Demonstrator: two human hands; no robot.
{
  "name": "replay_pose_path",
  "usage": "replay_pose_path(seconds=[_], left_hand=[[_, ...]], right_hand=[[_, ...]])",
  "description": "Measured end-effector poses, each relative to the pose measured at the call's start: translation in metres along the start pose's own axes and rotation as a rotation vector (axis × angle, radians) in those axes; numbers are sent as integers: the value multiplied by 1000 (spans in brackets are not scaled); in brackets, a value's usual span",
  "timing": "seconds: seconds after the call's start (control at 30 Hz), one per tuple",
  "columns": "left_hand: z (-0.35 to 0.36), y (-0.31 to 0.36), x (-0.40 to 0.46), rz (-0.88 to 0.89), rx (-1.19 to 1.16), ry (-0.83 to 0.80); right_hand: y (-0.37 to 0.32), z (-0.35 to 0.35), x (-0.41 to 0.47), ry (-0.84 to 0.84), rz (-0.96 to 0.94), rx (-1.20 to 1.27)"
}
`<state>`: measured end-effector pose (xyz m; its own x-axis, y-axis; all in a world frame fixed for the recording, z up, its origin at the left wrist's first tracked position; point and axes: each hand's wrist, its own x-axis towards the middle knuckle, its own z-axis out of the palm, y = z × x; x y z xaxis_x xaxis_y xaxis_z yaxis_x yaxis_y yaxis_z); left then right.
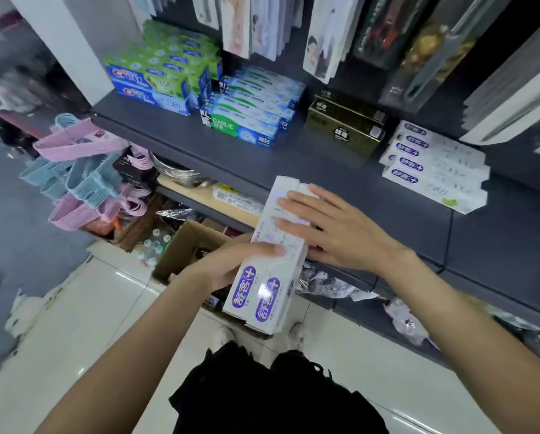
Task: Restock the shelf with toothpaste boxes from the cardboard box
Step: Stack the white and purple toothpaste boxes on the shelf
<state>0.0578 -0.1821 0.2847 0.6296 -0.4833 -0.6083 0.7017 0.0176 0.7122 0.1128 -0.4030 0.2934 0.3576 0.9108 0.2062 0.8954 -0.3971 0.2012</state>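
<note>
- Cardboard box [181, 245]: on the floor below the shelf [340, 189], flaps open.
- Left hand [231, 264]: fingers curled round two white toothpaste boxes [271, 261], held side by side above the cardboard box.
- Right hand [331, 227]: fingers straight, lying flat on the boxes' upper part.

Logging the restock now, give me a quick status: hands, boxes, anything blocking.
Left hand grips two white toothpaste boxes from beneath. Right hand flat on top, fingers straight. Matching stack on shelf, bare shelf in front, nothing blocking.
</note>
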Motion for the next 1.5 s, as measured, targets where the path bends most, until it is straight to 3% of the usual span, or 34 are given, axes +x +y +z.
replay_pose_path(seconds=[0.1,0.2,0.3,0.5,0.7,0.83,1.0,1.07,1.13,1.2,1.27,1.33,1.43,1.5], left_hand=[[35,7,17,-6,100,5],[58,10,39,20,114,144],[69,8,60,55,36,329],[81,1,87,217,-189,523],[113,14,94,171,-441,370],[126,19,104,199,-376,303],[129,28,118,69,34,296],[134,39,124,101,383,251],[142,51,134,164,886,93],[156,60,145,145,1296,-72],[172,66,157,148,1542,-106],[183,70,169,376,1770,31],[181,62,189,995,1875,416],[170,46,202,1090,1828,531]], right_hand=[[9,-5,-52,0,70,-52],[26,-6,-111,-26,233,-49],[46,-3,-164,-24,520,-18],[98,29,-203,-96,1083,-35],[139,73,-208,-40,1241,-19],[139,73,-198,-42,1294,-16],[89,12,-166,325,941,333],[69,-9,-163,200,730,265],[61,-19,-170,-2,615,162],[61,-19,-185,-179,662,249],[62,-10,-207,-236,781,470],[64,3,-228,-87,876,545],[80,29,-246,64,1070,451],[94,46,-246,110,1198,374]])
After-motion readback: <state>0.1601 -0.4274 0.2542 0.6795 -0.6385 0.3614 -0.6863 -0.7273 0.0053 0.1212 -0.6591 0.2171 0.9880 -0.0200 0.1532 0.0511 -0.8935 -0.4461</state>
